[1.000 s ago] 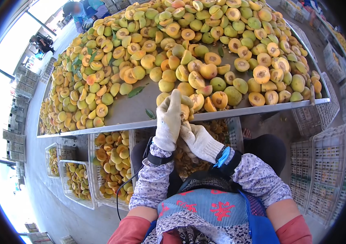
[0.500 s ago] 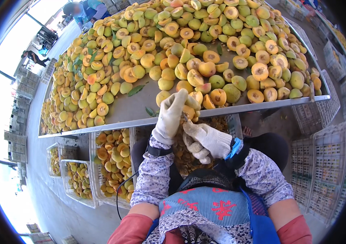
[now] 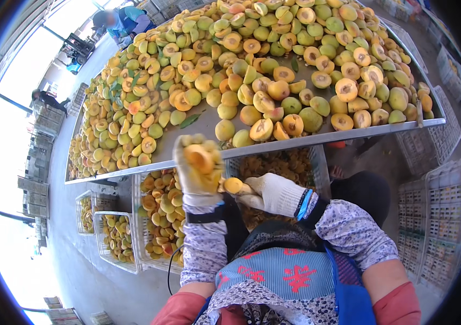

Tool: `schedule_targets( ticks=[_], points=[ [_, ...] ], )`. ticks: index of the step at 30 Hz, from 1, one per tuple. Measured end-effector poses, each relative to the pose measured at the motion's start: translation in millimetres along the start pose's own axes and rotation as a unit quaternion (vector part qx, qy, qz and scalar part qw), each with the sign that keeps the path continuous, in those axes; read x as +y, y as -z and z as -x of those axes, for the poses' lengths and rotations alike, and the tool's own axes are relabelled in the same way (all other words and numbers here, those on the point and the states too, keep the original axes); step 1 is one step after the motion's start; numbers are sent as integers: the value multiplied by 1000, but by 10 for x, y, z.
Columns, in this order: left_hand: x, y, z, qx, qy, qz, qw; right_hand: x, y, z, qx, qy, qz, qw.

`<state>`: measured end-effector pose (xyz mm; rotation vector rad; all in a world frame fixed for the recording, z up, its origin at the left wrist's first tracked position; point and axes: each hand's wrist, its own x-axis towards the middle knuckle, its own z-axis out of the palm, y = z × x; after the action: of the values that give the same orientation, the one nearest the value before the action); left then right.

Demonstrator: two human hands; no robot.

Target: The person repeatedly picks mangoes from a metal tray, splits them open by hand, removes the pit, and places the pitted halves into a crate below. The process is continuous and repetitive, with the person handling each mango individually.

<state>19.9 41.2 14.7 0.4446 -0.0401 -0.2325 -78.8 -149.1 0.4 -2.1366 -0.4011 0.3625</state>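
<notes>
My left hand (image 3: 198,170), in a stained pale glove, is raised at the table's near edge. Its palm faces up, and the slightly blurred fingers curl round a pitted yellow peach half (image 3: 200,160). My right hand (image 3: 276,194), gloved in white knit, is closed just to the right and lower down. Between its fingertips is a rounded yellow-tan piece (image 3: 233,186), whose kind I cannot make out. Beyond both hands, a metal-topped table (image 3: 306,142) bears a broad heap of halved peaches (image 3: 263,102), many with cut faces up.
Below the table at left stand white crates (image 3: 142,238) of peach halves. Another crate (image 3: 321,168) sits beneath my hands with brownish pieces inside. Stacked crates (image 3: 436,211) rise at right. A co-worker (image 3: 124,24) bends at the far left of the heap.
My hands have moved apart. The left has swung left and turned palm up with the peach half; the right is slightly lower, with the rounded piece now showing at its fingertips.
</notes>
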Motion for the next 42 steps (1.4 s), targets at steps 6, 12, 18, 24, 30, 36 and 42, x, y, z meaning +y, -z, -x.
schedule_targets(
  ticks=[6,12,18,24,30,36,42],
  points=[
    [1202,374,245,280,-178,-493,804,228,127,109,5,-121,133,984],
    [673,170,-63,84,-229,-710,661,218,120,7,70,-139,143,977],
    [-267,8,-743,-3,-57,-902,428,389,92,13,47,-158,154,974],
    [-172,203,-973,36,-16,-817,576,383,156,47,13,-140,-216,966],
    [-176,314,-961,-47,5,-889,455,323,54,43,-44,-225,-374,899],
    [-118,346,-1055,-44,-20,-926,374,60,152,99,-89,-226,-535,809],
    [-213,205,-1124,53,-7,-904,424,130,150,115,-69,-220,-579,782]
  ],
)
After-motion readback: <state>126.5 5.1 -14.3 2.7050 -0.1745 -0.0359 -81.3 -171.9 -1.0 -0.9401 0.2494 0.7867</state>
